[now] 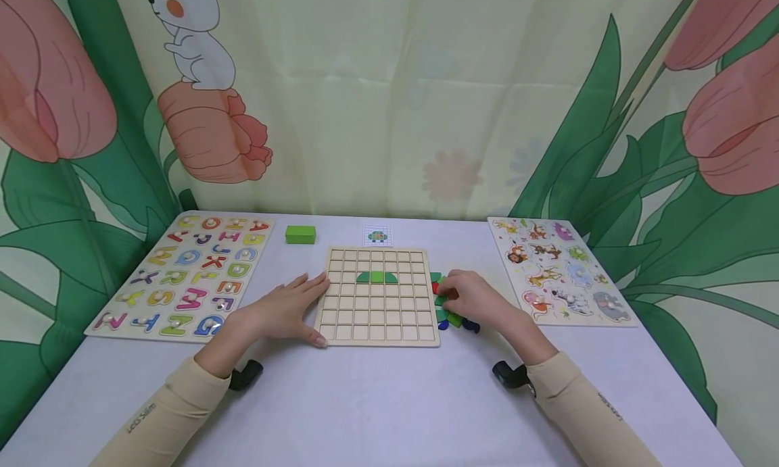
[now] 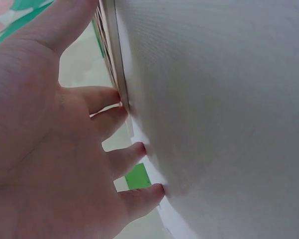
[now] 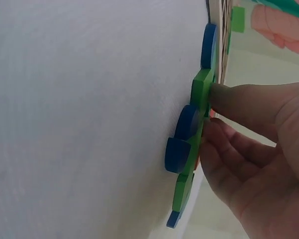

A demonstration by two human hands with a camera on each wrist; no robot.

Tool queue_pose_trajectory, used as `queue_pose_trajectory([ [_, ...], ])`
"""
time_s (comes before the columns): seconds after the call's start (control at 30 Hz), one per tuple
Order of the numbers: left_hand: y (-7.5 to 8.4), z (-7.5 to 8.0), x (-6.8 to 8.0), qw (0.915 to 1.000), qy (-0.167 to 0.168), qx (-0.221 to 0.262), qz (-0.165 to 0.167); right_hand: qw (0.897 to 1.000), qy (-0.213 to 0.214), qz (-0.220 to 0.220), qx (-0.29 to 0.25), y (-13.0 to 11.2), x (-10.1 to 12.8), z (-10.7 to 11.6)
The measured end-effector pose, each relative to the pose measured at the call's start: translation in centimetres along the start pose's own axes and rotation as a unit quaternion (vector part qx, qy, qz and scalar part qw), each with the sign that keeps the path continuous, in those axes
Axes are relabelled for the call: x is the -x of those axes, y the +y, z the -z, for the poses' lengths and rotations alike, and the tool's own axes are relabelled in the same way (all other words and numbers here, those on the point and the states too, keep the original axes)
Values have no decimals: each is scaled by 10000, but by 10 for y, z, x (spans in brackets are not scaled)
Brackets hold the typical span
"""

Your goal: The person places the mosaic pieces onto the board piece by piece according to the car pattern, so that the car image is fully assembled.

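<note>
We are seeing the right-hand grip (image 1: 477, 299) resting curled among coloured pieces (image 1: 454, 320); whether it is pinching one, we cannot tell. Beside them, the grid board (image 1: 377, 315) is lying flat, the left-hand grip (image 1: 282, 309) resting spread against its left edge, probably bracing it. Beyond, a pattern card (image 1: 377, 236) is facing us, presumably for reference.

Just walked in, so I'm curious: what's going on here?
Someone is working with a wooden grid board. Their left hand lies against its left edge; their right hand touches loose coloured pieces on its right, though whether it grips one is unclear. A short row of green pieces sits in the grid, and a small picture card is beyond it.
</note>
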State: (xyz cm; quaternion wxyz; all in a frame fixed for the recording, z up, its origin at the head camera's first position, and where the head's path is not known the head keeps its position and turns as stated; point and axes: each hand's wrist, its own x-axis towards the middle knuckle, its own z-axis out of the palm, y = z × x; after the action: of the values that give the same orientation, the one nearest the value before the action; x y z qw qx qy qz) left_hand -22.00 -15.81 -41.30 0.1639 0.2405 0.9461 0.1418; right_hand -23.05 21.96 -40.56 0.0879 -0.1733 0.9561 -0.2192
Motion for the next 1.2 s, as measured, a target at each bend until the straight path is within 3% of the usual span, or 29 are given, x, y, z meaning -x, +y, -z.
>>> queue_pose_trajectory([
  [0.33, 0, 1, 0, 9999, -37, -98, -39, 9992, -207, -190, -276, 3, -4, 1],
  [0.7, 1, 1, 2, 9999, 13, -54, -90, 9991, -188, -96, -380, 4, -4, 0],
  [0.97, 0, 1, 1, 10000, 7, -45, -52, 9972, 151, 288, -673, -6, -4, -1],
  [1.2, -1, 0, -1, 10000, -32, -55, -35, 9961, 151, 388, -778, -22, -12, -9],
])
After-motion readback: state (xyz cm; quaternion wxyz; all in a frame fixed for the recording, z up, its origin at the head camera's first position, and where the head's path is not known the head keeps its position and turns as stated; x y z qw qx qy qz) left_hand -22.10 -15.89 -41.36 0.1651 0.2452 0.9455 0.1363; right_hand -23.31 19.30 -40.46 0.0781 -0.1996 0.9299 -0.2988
